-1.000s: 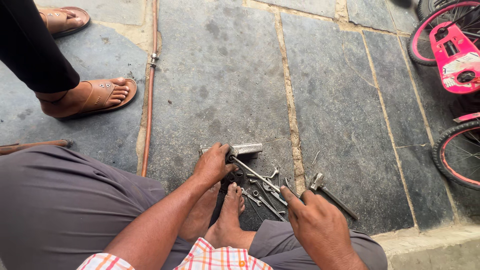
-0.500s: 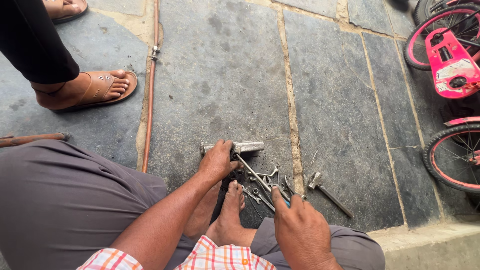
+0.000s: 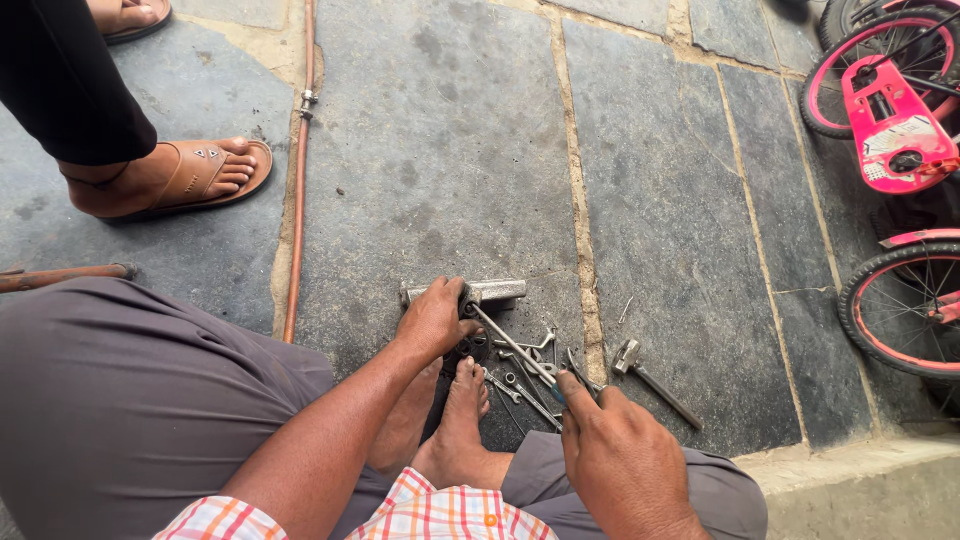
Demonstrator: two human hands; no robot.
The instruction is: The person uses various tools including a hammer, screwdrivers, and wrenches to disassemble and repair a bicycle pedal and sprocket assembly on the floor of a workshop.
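Note:
I sit on a stone floor with my bare feet in front of me. My left hand (image 3: 433, 318) grips the near end of a short grey metal bar (image 3: 495, 291) lying on the floor. My right hand (image 3: 620, 460) holds the handle of a long thin metal tool (image 3: 510, 345) whose tip reaches up to the bar beside my left hand. Several spanners and small metal tools (image 3: 520, 380) lie in a pile between my hands, next to my foot (image 3: 462, 410).
A small hammer (image 3: 650, 380) lies right of the pile. A pink child's bicycle (image 3: 895, 130) with its wheels stands at the right edge. Another person's sandalled foot (image 3: 190, 175) is at upper left. A copper-coloured pipe (image 3: 298, 180) runs along the floor.
My right hand has moved left from near the hammer and now holds the long tool against the bar. My left hand stays on the bar.

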